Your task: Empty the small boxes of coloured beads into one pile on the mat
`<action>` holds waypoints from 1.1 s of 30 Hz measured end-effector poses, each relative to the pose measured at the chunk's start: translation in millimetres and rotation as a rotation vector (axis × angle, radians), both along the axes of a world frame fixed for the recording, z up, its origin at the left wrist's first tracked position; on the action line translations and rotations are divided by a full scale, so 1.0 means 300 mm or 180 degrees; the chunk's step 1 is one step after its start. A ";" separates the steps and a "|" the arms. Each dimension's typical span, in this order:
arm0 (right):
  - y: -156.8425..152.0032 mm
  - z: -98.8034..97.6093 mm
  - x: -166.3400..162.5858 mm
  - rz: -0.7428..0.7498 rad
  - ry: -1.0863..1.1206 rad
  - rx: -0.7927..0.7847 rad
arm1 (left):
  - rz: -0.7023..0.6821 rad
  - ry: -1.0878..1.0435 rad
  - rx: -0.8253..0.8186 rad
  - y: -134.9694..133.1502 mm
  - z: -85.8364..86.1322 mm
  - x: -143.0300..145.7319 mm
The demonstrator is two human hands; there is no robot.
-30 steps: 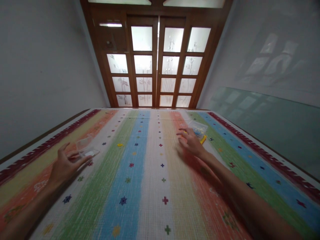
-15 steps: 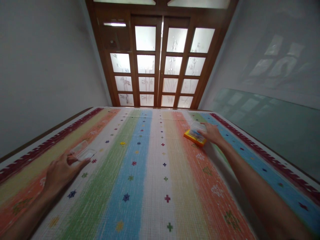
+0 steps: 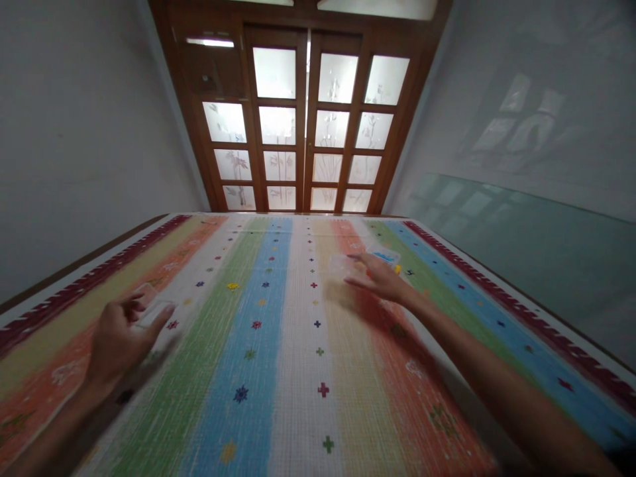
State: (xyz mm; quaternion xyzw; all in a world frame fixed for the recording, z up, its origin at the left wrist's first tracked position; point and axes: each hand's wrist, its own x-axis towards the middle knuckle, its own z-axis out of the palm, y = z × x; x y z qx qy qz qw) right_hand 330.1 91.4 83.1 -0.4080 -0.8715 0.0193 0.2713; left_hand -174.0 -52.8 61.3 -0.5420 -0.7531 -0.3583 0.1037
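Note:
On the left side of the striped tablecloth, my left hand is closed round a small clear plastic box between thumb and fingers. A raised clear flap shows just behind those fingers. My right hand, blurred by motion, grips the edge of a clear plastic piece on the right half of the cloth. Whether this piece is a lid or a box I cannot tell. Just behind the right hand sits a clear container with blue contents. Yellow-orange parts show beside it, mostly covered by the hand.
A striped tablecloth with small stitched motifs covers the table. A small yellow object lies on its green stripe. Wooden doors with frosted panes stand beyond the far edge. A pale green glass panel runs along the right wall.
My right hand has moved left with the clear plastic piece, away from the container with blue contents and the yellow-orange parts. My left hand keeps its box, turned slightly. The view has shifted a little.

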 end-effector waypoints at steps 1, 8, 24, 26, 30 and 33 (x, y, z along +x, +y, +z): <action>-0.035 -0.007 -0.047 0.0219 -0.0084 -0.0116 | -0.0326 -0.0119 0.0032 0.005 -0.001 0.049; -0.213 -0.074 -0.317 0.1384 -0.0544 -0.0568 | -0.2619 -0.0211 -0.0650 0.038 -0.065 0.414; -0.350 -0.149 -0.465 0.1141 -0.2179 0.1175 | -0.3192 -0.0555 -0.1020 0.084 -0.112 0.519; -0.354 -0.149 -0.471 0.1079 -0.2337 0.1331 | -0.3133 -0.0667 -0.1030 0.087 -0.110 0.519; -0.341 -0.144 -0.469 0.1110 -0.2346 0.1317 | -0.2936 -0.1095 -0.1201 0.091 -0.097 0.525; -0.328 -0.130 -0.464 0.1223 -0.2267 0.1158 | -0.2863 -0.1486 -0.1387 0.092 -0.094 0.531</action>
